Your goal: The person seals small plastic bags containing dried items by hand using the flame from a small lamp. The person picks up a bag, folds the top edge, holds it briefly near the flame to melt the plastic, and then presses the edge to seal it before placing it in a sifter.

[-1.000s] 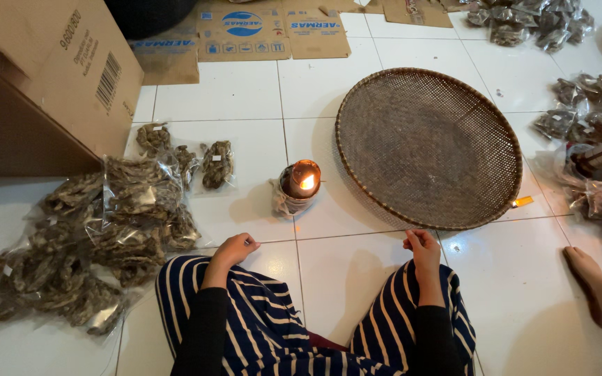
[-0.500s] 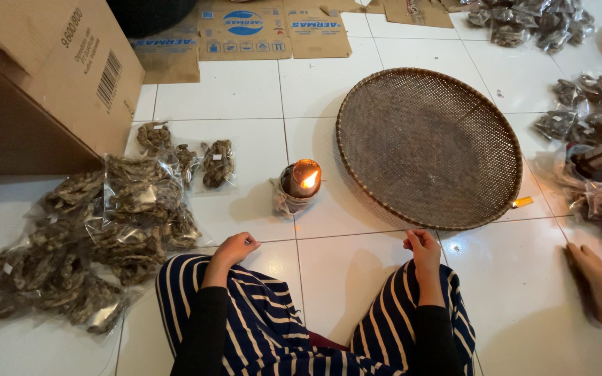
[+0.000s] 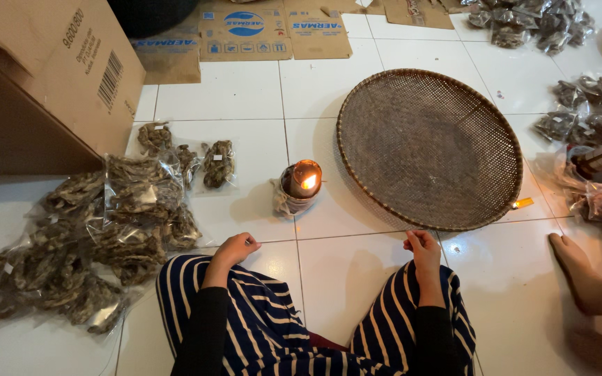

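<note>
I sit cross-legged on a white tiled floor in striped trousers. My left hand (image 3: pixel 233 249) rests curled on my left knee and holds nothing. My right hand (image 3: pixel 423 248) rests on my right knee, fingers loosely bent, just short of the near rim of a big round woven tray (image 3: pixel 429 147) that lies empty on the floor. A small lit candle in a cup (image 3: pixel 299 186) burns between the tray and my left knee. Clear bags of dried brown pieces (image 3: pixel 99 230) lie heaped to my left.
A large cardboard box (image 3: pixel 50 76) stands at the far left, flattened cardboard (image 3: pixel 273 31) lies beyond. More filled clear bags (image 3: pixel 587 111) sit at the right and far right. Another person's bare foot (image 3: pixel 583 275) rests on the tiles at the right. A small orange lighter (image 3: pixel 522 203) lies by the tray's rim.
The other person's foot at the right has shifted slightly up and left. My hands stay on my knees.
</note>
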